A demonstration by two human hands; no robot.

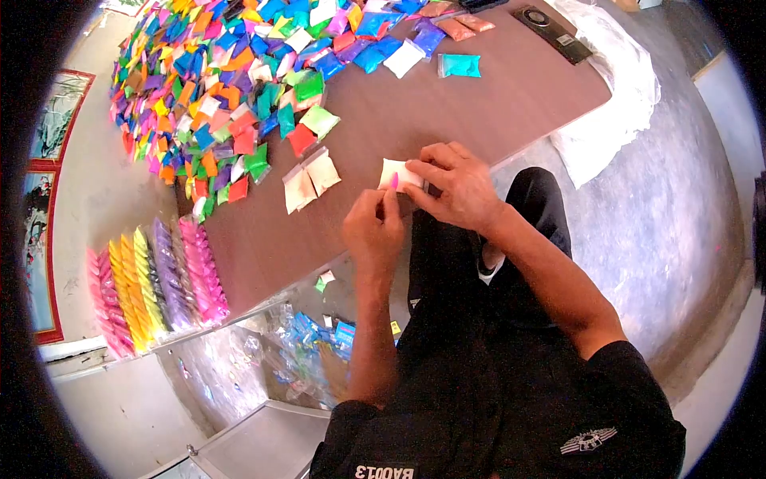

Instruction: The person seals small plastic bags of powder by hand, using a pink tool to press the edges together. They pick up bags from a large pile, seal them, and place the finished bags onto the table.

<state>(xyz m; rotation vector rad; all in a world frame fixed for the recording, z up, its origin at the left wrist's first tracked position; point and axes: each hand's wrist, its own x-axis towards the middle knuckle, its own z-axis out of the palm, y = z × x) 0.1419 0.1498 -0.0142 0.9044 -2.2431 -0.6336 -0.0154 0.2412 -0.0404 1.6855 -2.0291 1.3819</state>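
My left hand (373,231) is closed in a pinch at the near edge of a small cream-coloured packet (389,169). A slim bright pink piece (394,181) shows at its fingertips, lying over the packet; its kind is too small to make out. My right hand (456,185) grips the packet's right side, thumb and fingers bent onto it. Both hands are over the table's near edge, above my lap. To their left, two pale peach packets (312,180) lie side by side on the brown table (383,116).
A large heap of small coloured packets (215,88) covers the table's far left. Bundled coloured packet strips (155,283) sit at the left corner. A dark flat device (550,33) and white plastic sheeting (614,96) are at the right. Plastic wrappers (319,343) lie below the table.
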